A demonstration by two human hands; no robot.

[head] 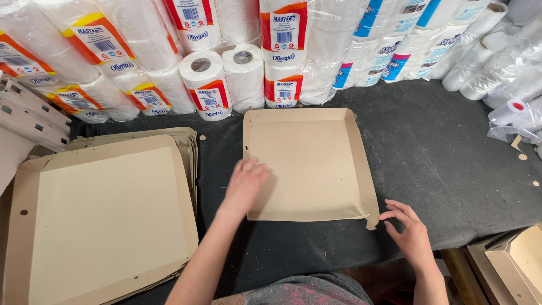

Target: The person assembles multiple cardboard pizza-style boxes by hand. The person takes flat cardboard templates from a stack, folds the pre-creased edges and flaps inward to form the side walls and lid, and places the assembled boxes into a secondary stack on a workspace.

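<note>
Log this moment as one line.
left hand: flat on cardboard tray | right hand: fingers at tray's near corner | table

One head-worn camera looks steeply down and forward from close above the dark worktable [440,158], facing stacked paper-towel rolls [226,79] along its far edge.

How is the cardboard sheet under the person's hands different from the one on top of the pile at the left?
The brown cardboard sheet under the hands has its edge flaps raised like a shallow tray; the top brown cardboard sheet of the left pile lies flat. The first lies alone on the dark table, pressed by the left hand, right hand at its corner; the second lies untouched. Both are square and creased.
</note>
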